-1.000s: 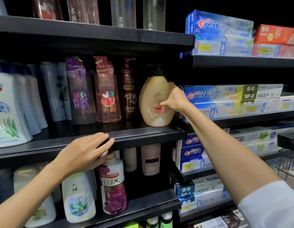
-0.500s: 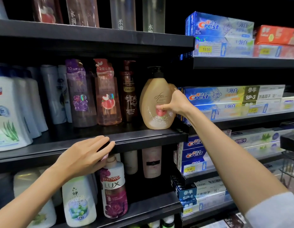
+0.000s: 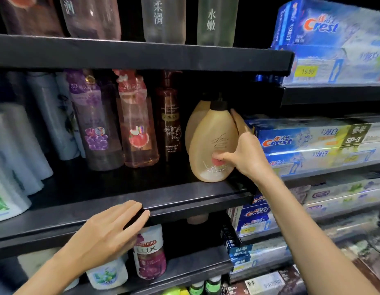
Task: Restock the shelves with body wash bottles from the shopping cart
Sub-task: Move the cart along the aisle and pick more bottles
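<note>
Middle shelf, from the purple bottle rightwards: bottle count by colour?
Purple bottle: 1
Pink bottle: 1
Dark brown bottle: 1
Tan pump bottles: 2; right hand grips the front tan bottle. A tan shape behind that hand is unclear and not counted.
Total: 5

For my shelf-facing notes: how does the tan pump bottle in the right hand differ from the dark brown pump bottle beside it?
The tan bottle is wide, rounded, pale and opaque; the brown bottle is slim, straight-sided and dark. The right hand grips the tan one; the brown stands untouched. Both stand upright on one shelf.
</note>
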`<state>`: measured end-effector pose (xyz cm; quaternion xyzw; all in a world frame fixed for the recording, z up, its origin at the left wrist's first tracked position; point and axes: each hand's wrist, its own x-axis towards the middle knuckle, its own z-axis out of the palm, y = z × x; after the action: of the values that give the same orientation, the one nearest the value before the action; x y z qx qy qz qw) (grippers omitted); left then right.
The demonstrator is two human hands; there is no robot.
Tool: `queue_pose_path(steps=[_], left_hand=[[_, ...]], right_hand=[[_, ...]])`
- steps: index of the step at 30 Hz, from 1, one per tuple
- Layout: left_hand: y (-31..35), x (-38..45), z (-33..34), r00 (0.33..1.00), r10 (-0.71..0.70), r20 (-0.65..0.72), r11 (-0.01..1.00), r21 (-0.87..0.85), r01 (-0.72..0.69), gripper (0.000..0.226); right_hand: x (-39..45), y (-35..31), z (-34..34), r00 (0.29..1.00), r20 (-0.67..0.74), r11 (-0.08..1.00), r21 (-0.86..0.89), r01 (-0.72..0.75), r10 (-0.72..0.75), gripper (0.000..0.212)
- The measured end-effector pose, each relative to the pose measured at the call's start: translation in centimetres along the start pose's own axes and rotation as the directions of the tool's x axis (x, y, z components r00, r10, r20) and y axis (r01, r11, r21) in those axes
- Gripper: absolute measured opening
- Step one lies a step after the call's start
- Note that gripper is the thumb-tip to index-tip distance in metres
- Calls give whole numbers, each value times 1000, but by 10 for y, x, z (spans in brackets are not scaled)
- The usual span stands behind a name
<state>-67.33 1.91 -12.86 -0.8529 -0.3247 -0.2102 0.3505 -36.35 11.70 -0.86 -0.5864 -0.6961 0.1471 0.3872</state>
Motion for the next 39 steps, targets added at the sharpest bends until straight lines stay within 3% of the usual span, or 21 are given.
queue_pose_path(steps=[2, 4, 6, 8, 10, 14, 16, 17, 19, 21, 23, 26, 30, 34, 39], left_hand=[[4, 8, -12, 995, -71, 76, 995, -69, 76, 27], [10, 17, -28, 966, -171, 195, 972, -129, 198, 29], [21, 27, -52, 890, -320, 325, 892, -212, 399, 43], [37, 38, -78, 730, -548, 408, 654, -336, 678, 34], [54, 52, -106, 502, -689, 523, 345, -373, 861, 26], [94, 92, -168, 265, -619, 739, -5, -341, 940, 32], [115, 109, -201, 138, -557, 819, -235, -314, 920, 34], [125, 117, -217, 119, -540, 833, -301, -323, 897, 35], [145, 129, -246, 127, -497, 858, -373, -343, 862, 36], [161, 134, -266, 183, -445, 876, -400, -378, 835, 38], [172, 137, -281, 305, -414, 858, -311, -448, 838, 45], [181, 150, -280, 469, -381, 796, -66, -530, 846, 50], [188, 192, -273, 597, -331, 731, 67, -612, 788, 46], [206, 251, -252, 663, -279, 695, 110, -662, 741, 44], [263, 338, -208, 669, -189, 719, 82, -667, 740, 44]], right_hand=[[-27, -8, -2, 985, -161, 991, 107, 75, -57, 88], [-61, -10, -5, 956, -276, 981, 132, 143, -102, 73], [-96, -8, -8, 963, -253, 983, 130, 133, -97, 46], [-123, -11, -13, 985, -164, 987, 143, 77, -53, 30], [-148, -17, -21, 998, -67, 994, 105, 28, -22, 24], [-197, -46, -65, 965, 216, 986, 49, -159, 145, 28], [-225, -62, -93, 948, 259, 977, 55, -207, 186, 26], [-239, -71, -107, 942, 267, 969, 84, -233, 203, 27], [-266, -86, -134, 907, 305, 920, 174, -352, 289, 33], [-293, -90, -160, 862, 344, 866, 207, -455, 371, 37], [-317, -89, -186, 854, 325, 865, 165, -474, 406, 43], [-338, -89, -221, 845, 219, 844, 131, -521, 488, 40], [-345, -79, -263, 832, 112, 820, 142, -555, 544, 42], [-340, -54, -304, 797, 3, 777, 221, -589, 603, 44], [-333, 15, -360, 726, -88, 722, 240, -649, 682, 39]])
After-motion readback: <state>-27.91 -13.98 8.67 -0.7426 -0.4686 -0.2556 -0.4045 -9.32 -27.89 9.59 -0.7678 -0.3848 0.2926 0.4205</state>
